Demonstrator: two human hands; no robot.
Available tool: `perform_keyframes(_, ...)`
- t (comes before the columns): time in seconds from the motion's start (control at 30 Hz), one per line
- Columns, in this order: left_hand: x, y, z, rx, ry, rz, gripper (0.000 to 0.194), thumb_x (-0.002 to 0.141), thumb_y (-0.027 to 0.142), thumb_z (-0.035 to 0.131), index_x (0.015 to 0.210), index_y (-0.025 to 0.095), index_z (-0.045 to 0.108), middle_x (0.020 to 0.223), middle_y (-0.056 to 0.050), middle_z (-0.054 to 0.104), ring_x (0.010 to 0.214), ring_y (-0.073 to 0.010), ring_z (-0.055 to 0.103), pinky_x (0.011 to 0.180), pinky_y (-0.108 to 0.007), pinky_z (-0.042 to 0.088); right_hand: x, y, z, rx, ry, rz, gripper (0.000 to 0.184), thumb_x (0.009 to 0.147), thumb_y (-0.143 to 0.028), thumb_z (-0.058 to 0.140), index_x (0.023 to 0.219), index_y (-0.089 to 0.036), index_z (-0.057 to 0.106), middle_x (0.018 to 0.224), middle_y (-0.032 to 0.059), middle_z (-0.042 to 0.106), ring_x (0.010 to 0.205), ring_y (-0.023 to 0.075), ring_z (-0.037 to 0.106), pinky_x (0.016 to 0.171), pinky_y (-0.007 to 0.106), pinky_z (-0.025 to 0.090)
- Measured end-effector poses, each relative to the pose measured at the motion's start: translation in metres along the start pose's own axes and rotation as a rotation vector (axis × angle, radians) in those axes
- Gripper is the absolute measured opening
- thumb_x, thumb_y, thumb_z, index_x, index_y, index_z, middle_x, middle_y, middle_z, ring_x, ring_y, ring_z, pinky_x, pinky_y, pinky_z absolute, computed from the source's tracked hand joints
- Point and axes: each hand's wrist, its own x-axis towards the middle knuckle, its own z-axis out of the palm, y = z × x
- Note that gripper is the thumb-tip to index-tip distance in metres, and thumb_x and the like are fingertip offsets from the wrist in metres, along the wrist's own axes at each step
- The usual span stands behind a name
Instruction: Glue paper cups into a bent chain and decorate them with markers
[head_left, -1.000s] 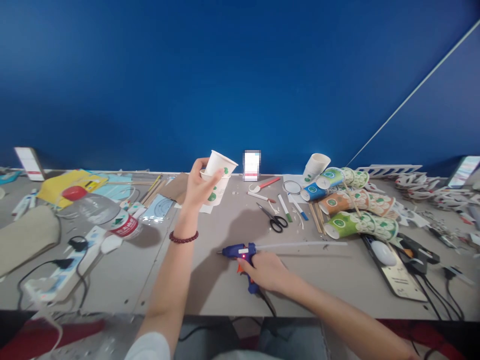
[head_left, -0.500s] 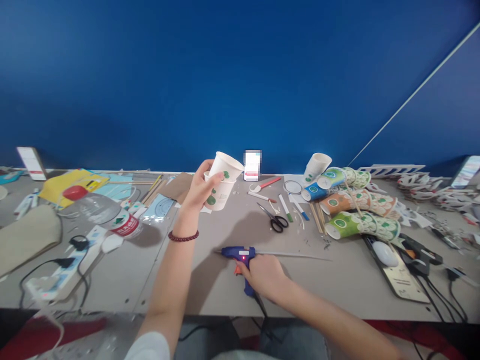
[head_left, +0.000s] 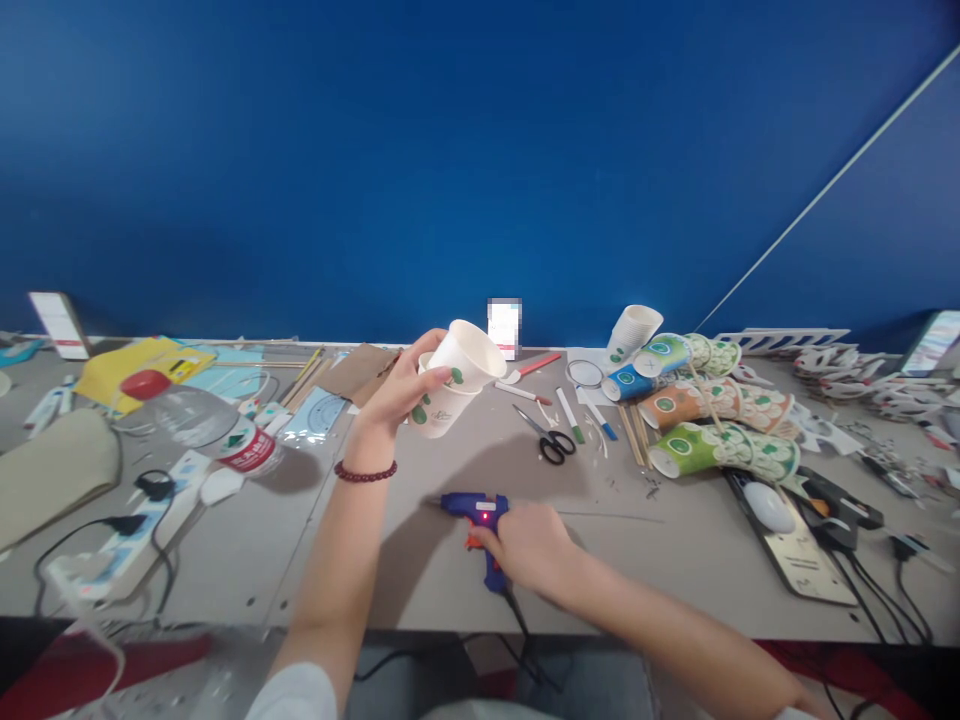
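Observation:
Raised over the table, my left hand (head_left: pixel 409 385) is closed round two white paper cups with green leaf prints. The upper paper cup (head_left: pixel 469 355) sits partly inside the lower paper cup (head_left: pixel 442 412), its mouth tilted to the right. My right hand (head_left: pixel 536 550) is closed at the rear of a blue hot glue gun (head_left: pixel 472 508), thumb beside the orange trigger. The gun's nozzle points left and a red light glows on its body. My fingers hide part of the handle. Behind the right hand, a thin line runs along the table; what it is I cannot make out.
Black scissors (head_left: pixel 556 447), markers (head_left: pixel 570 415) and a stack of white cups (head_left: pixel 634 332) lie beyond the gun. Decorated paper cups (head_left: pixel 724 400) are at right, near a phone (head_left: pixel 806 565). A plastic bottle (head_left: pixel 217 430) and a power strip (head_left: pixel 150 530) occupy the left.
My left hand has tipped the cups further and brought them slightly down and right, turning the upper mouth more towards me. The pale stick seen behind the gun no longer shows.

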Motion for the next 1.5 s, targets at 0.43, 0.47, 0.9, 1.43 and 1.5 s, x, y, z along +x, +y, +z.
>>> perform_keyframes(0.43, 0.0, 0.012, 0.012, 0.283, -0.181, -0.035, 0.038, 0.076, 0.044, 0.064, 0.106, 0.022, 0.056, 0.099, -0.003, 0.057, 0.082, -0.0146, 0.055, 0.067, -0.023, 0.046, -0.003, 0.063, -0.111, 0.486, 0.669, -0.376, 0.03, 0.085, -0.028, 0.062, 0.113, -0.023, 0.058, 0.102, 0.0037, 0.065, 0.063, 0.0101, 0.052, 0.058, 0.024, 0.041)
perform_keyframes(0.47, 0.001, 0.012, 0.013, 0.285, -0.196, -0.025, 0.038, 0.075, 0.043, 0.065, 0.106, 0.021, 0.056, 0.099, -0.003, 0.057, 0.082, -0.0146, 0.055, 0.067, -0.023, 0.046, 0.003, 0.064, -0.11, 0.495, 0.619, -0.408, 0.031, 0.085, -0.028, 0.062, 0.115, -0.023, 0.058, 0.1, 0.0035, 0.065, 0.061, 0.01, 0.051, 0.058, 0.024, 0.041)
perform_keyframes(0.9, 0.005, 0.002, 0.015, 0.277, -0.272, -0.025, 0.039, 0.077, 0.037, 0.066, 0.112, 0.024, 0.058, 0.109, -0.005, 0.061, 0.092, -0.0189, 0.059, 0.072, -0.027, 0.048, 0.035, 0.07, -0.096, 0.443, 0.465, -0.476, 0.012, 0.084, -0.019, 0.056, 0.088, -0.016, 0.068, 0.071, 0.0008, 0.066, 0.057, 0.0104, 0.047, 0.058, 0.022, 0.034)
perform_keyframes(1.43, 0.005, 0.002, 0.015, 0.279, -0.232, -0.04, 0.044, 0.077, 0.036, 0.066, 0.118, 0.023, 0.056, 0.123, -0.009, 0.057, 0.103, -0.0211, 0.057, 0.079, -0.028, 0.049, 0.045, 0.072, -0.079, 0.487, 0.521, -0.426, 0.018, 0.086, -0.024, 0.056, 0.093, -0.016, 0.071, 0.071, 0.0017, 0.067, 0.059, 0.0109, 0.048, 0.058, 0.022, 0.034)
perform_keyframes(1.5, 0.005, 0.002, 0.016, 0.275, -0.226, -0.037, 0.043, 0.077, 0.036, 0.066, 0.117, 0.023, 0.057, 0.122, -0.008, 0.057, 0.103, -0.021, 0.057, 0.079, -0.028, 0.049, 0.046, 0.072, -0.077, 0.48, 0.532, -0.409, 0.017, 0.086, -0.025, 0.057, 0.09, -0.016, 0.071, 0.066, 0.0005, 0.065, 0.057, 0.0104, 0.046, 0.056, 0.021, 0.033)
